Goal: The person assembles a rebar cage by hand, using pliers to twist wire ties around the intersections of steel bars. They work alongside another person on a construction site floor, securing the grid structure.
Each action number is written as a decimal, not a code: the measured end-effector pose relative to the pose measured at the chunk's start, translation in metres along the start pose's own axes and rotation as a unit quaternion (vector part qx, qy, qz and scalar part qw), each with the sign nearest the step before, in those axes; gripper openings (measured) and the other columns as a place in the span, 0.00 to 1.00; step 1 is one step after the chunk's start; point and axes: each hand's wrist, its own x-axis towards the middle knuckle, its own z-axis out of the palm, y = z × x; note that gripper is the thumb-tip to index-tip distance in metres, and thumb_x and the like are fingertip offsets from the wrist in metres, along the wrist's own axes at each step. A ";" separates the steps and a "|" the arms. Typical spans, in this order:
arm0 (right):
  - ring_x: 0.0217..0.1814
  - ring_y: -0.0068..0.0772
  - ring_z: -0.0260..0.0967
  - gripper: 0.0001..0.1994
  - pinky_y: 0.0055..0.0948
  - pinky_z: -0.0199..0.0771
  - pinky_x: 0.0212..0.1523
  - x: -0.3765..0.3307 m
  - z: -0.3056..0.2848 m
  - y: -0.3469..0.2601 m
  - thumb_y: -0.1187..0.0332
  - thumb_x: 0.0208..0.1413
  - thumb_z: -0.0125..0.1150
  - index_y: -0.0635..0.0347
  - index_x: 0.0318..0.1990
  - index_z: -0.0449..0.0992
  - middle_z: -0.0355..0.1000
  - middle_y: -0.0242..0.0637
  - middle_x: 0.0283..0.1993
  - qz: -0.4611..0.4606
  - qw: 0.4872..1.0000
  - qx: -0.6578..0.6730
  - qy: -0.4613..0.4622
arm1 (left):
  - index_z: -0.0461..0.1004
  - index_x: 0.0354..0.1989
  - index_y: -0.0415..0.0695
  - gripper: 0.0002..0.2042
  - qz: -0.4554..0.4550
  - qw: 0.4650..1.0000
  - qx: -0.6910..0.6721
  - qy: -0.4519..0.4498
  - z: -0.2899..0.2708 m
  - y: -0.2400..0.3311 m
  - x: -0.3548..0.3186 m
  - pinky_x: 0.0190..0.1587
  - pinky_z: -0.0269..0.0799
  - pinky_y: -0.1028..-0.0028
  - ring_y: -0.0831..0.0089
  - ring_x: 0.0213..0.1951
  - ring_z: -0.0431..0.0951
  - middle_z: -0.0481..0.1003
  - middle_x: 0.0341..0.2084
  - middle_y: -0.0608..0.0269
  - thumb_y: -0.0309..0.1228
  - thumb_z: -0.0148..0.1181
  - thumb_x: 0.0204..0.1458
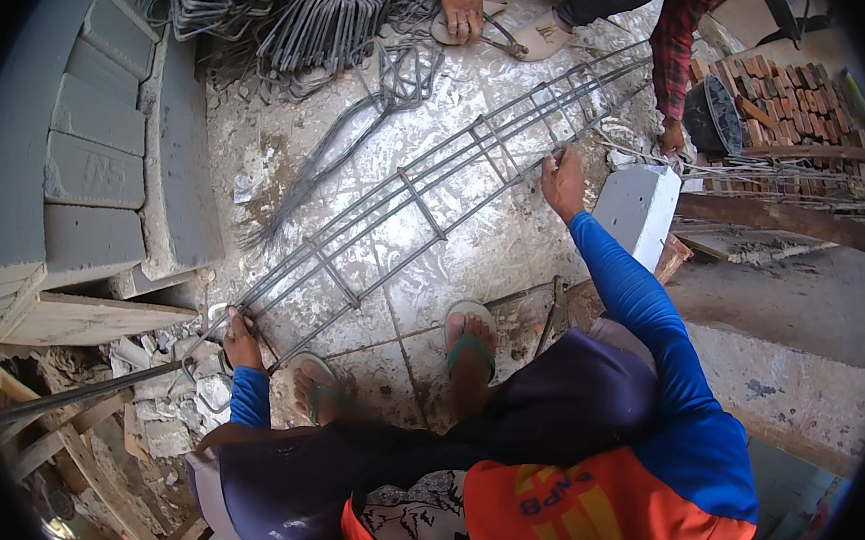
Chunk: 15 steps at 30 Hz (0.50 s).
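Note:
A long rebar cage [422, 203], straight bars joined by square stirrups, lies slantwise over the dusty tiled floor from lower left to upper right. At its near left end my left hand [243, 343] is closed around the steel, fingertips partly hidden. My right hand [565, 182] grips the near long bar toward the cage's right part, fingers bent over it. Across from me, a co-worker's hand [462, 9] rests by a hooked metal tool [507, 39]. Their other hand [672, 137], below a red plaid sleeve, reaches down past the cage's far right end.
Loose stirrups [330, 26] are heaped at the back, with a bundle of thin wire [320, 167] in front. Grey blocks [93, 153] are stacked at left above wooden boards [100, 318]. On the right are a pale block [639, 210], a black bucket [711, 115] and bricks [796, 94].

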 end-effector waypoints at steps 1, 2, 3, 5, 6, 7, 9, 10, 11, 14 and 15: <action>0.54 0.59 0.67 0.19 0.49 0.64 0.58 0.005 0.000 -0.001 0.64 0.61 0.55 0.68 0.54 0.70 0.71 0.57 0.49 0.014 1.000 0.009 -0.017 | 0.76 0.29 0.48 0.18 0.008 1.000 -0.001 0.006 -0.003 -0.002 0.000 0.29 0.62 0.77 0.82 0.25 0.67 0.72 0.23 0.75 0.49 0.55 0.65; 0.55 0.58 0.67 0.20 0.49 0.62 0.60 0.005 -0.002 0.001 0.62 0.63 0.55 0.67 0.55 0.70 0.72 0.57 0.50 -0.019 0.999 -0.019 -0.017 | 0.77 0.31 0.47 0.18 0.014 1.000 -0.001 0.008 0.000 -0.006 0.002 0.30 0.64 0.76 0.81 0.27 0.69 0.74 0.25 0.74 0.49 0.56 0.64; 0.57 0.57 0.66 0.20 0.50 0.60 0.62 0.005 0.000 -0.002 0.60 0.64 0.54 0.67 0.56 0.71 0.73 0.57 0.51 -0.057 0.997 -0.040 -0.018 | 0.78 0.34 0.46 0.19 0.001 0.999 -0.035 0.038 0.005 -0.005 -0.001 0.31 0.65 0.75 0.81 0.28 0.70 0.78 0.30 0.72 0.50 0.55 0.64; 0.58 0.56 0.66 0.22 0.52 0.54 0.67 -0.001 -0.002 -0.029 0.56 0.66 0.52 0.66 0.57 0.72 0.75 0.55 0.50 -0.093 0.988 -0.082 -0.095 | 0.79 0.35 0.45 0.21 -0.020 0.998 -0.023 0.054 -0.002 -0.001 -0.005 0.32 0.66 0.75 0.81 0.30 0.72 0.78 0.32 0.70 0.51 0.54 0.64; 0.56 0.57 0.68 0.22 0.52 0.55 0.67 -0.005 0.003 -0.035 0.56 0.66 0.52 0.64 0.58 0.72 0.76 0.54 0.48 -0.149 0.976 -0.130 -0.096 | 0.79 0.34 0.41 0.25 0.007 0.998 0.011 0.061 -0.009 -0.008 0.000 0.33 0.65 0.74 0.78 0.30 0.72 0.77 0.30 0.68 0.55 0.55 0.62; 0.54 0.57 0.69 0.22 0.52 0.55 0.67 -0.009 0.007 -0.036 0.56 0.67 0.52 0.63 0.59 0.72 0.77 0.54 0.46 -0.204 0.958 -0.177 -0.094 | 0.78 0.31 0.36 0.30 -0.002 0.994 0.074 0.083 -0.014 -0.013 0.004 0.34 0.66 0.70 0.74 0.31 0.72 0.76 0.29 0.64 0.59 0.55 0.60; 0.58 0.57 0.68 0.22 0.55 0.48 0.73 -0.008 0.020 -0.025 0.56 0.67 0.50 0.64 0.57 0.73 0.78 0.53 0.44 -0.197 0.951 -0.185 -0.153 | 0.76 0.30 0.33 0.33 -0.001 0.987 0.132 0.091 -0.012 -0.005 -0.001 0.37 0.69 0.67 0.70 0.32 0.73 0.77 0.30 0.59 0.60 0.55 0.59; 0.55 0.57 0.70 0.20 0.56 0.48 0.72 -0.004 0.009 -0.016 0.58 0.67 0.49 0.64 0.56 0.73 0.78 0.54 0.42 -0.152 0.950 -0.199 -0.187 | 0.76 0.31 0.33 0.32 0.014 0.990 0.131 0.050 0.011 0.010 -0.007 0.38 0.70 0.67 0.70 0.33 0.74 0.78 0.30 0.59 0.59 0.55 0.59; 0.53 0.57 0.73 0.19 0.56 0.49 0.72 -0.001 0.011 -0.019 0.60 0.68 0.48 0.64 0.55 0.73 0.78 0.54 0.41 -0.119 0.946 -0.194 -0.230 | 0.76 0.32 0.34 0.31 0.035 0.986 0.159 0.039 0.002 0.012 -0.005 0.38 0.70 0.68 0.70 0.33 0.74 0.78 0.31 0.59 0.58 0.56 0.60; 0.46 0.55 0.76 0.16 0.57 0.50 0.71 -0.005 0.027 -0.018 0.62 0.69 0.44 0.64 0.53 0.73 0.79 0.51 0.37 -0.185 0.947 -0.169 -0.200 | 0.75 0.38 0.40 0.21 -0.026 0.996 -0.076 0.042 -0.007 0.007 -0.011 0.35 0.73 0.71 0.72 0.31 0.75 0.77 0.31 0.61 0.50 0.57 0.62; 0.46 0.54 0.76 0.16 0.56 0.50 0.70 -0.004 0.023 -0.024 0.62 0.70 0.43 0.63 0.52 0.73 0.79 0.50 0.36 -0.191 0.947 -0.164 -0.200 | 0.74 0.40 0.41 0.19 -0.055 0.991 -0.121 0.019 -0.012 0.009 -0.014 0.38 0.74 0.69 0.72 0.33 0.74 0.76 0.32 0.63 0.48 0.53 0.65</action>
